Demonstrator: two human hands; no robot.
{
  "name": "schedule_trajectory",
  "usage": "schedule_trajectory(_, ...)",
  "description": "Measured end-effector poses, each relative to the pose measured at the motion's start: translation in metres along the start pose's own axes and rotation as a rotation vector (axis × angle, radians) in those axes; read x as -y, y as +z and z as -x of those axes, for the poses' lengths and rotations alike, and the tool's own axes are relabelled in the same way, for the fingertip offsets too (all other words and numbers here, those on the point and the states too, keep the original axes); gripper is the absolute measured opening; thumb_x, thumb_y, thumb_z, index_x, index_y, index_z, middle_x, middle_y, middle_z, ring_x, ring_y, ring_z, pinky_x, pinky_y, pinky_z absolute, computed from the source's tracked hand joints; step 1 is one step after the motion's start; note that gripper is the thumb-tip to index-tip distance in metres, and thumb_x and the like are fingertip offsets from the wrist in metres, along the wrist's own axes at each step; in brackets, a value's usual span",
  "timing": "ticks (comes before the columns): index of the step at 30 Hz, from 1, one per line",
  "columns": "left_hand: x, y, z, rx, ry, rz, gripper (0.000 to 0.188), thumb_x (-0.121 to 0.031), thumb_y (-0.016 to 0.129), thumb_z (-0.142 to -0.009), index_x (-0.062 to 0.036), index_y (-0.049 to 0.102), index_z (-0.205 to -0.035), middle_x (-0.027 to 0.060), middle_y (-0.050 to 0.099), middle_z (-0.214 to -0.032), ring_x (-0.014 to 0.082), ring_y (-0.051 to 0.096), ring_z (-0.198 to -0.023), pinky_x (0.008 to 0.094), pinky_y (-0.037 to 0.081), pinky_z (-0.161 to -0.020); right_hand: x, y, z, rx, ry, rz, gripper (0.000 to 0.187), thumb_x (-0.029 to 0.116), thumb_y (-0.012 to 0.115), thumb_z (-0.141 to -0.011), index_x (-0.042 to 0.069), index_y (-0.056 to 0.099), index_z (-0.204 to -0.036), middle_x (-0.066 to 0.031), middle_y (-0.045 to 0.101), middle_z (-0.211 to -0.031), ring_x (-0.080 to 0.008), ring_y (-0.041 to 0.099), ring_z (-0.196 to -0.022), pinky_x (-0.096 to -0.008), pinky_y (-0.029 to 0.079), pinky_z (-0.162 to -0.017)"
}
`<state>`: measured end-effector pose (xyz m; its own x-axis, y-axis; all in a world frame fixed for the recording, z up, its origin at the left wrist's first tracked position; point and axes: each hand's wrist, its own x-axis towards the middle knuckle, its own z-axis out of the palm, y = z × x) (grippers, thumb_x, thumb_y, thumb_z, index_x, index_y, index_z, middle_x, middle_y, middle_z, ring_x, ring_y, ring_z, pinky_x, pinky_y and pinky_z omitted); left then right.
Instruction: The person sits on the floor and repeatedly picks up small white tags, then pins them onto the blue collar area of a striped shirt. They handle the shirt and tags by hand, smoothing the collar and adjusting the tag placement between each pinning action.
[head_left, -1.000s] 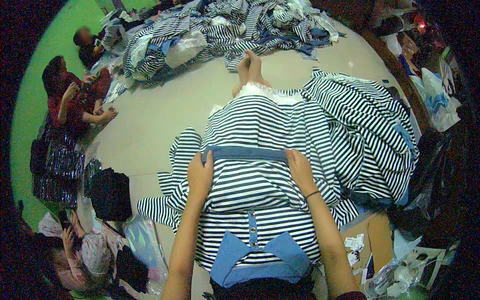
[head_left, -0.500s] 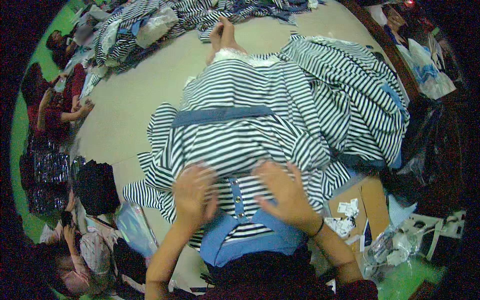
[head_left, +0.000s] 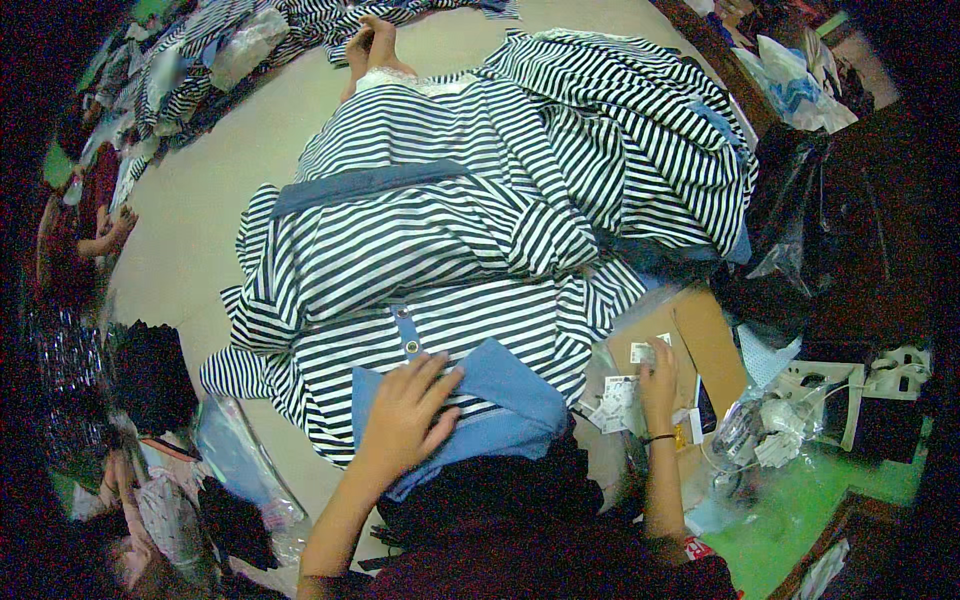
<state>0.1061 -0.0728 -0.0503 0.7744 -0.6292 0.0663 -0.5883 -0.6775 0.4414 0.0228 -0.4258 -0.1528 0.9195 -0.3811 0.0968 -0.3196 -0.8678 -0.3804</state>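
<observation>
A black-and-white striped garment (head_left: 380, 235) lies spread in front of me, with a blue collar (head_left: 510, 395) and a blue button placket (head_left: 405, 330) at its near end. My left hand (head_left: 408, 415) rests flat on the collar, fingers spread and pointing away from me. Off to the right, my right hand (head_left: 657, 390) is over small white printed labels (head_left: 618, 403) on a piece of brown cardboard (head_left: 712, 335). Its fingers reach up loosely, the tips at one of the labels; no firm grip on it shows.
More striped garments (head_left: 640, 140) are heaped at the far right, and another pile (head_left: 320, 30) lies at the far left. Clear plastic packaging (head_left: 770, 430) sits beyond the cardboard. Other people work along the left side; a co-worker's hand (head_left: 115, 235) shows there. Black plastic (head_left: 790, 230) lies at right.
Both hands were on the striped garment near its placket. My right hand has moved right to the labels, while my left came back onto the collar. The whole view has shifted.
</observation>
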Motion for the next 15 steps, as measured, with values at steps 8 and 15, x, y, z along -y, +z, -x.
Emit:
schedule_trajectory(8, 0.003, 0.012, 0.003, 0.031, -0.001, 0.008, 0.042, -0.018, 0.055, -0.074, -0.0102, 0.047, -0.115, 0.0097, 0.045, -0.117, 0.0274, 0.041, -0.109, 0.0403, 0.031, -0.091, -0.039, -0.016, -0.018, 0.328, -0.012, 0.219, 0.037, 0.019, 0.058, -0.073, 0.006, 0.051, -0.107, -0.0149, 0.052, -0.104, -0.0311, 0.045, -0.101, -0.0389, 0.034, -0.088)
schedule_trajectory(15, -0.001, 0.003, -0.001, 0.037, -0.014, 0.059, 0.045, -0.017, 0.057, -0.073, -0.0084, 0.045, -0.116, 0.0116, 0.046, -0.116, 0.0281, 0.040, -0.109, 0.0406, 0.031, -0.092, -0.035, -0.037, -0.026, -0.144, 0.140, -0.180, 0.025, 0.019, 0.057, -0.078, -0.004, 0.056, -0.087, -0.0142, 0.057, -0.089, -0.0257, 0.053, -0.084, -0.0322, 0.040, -0.076)
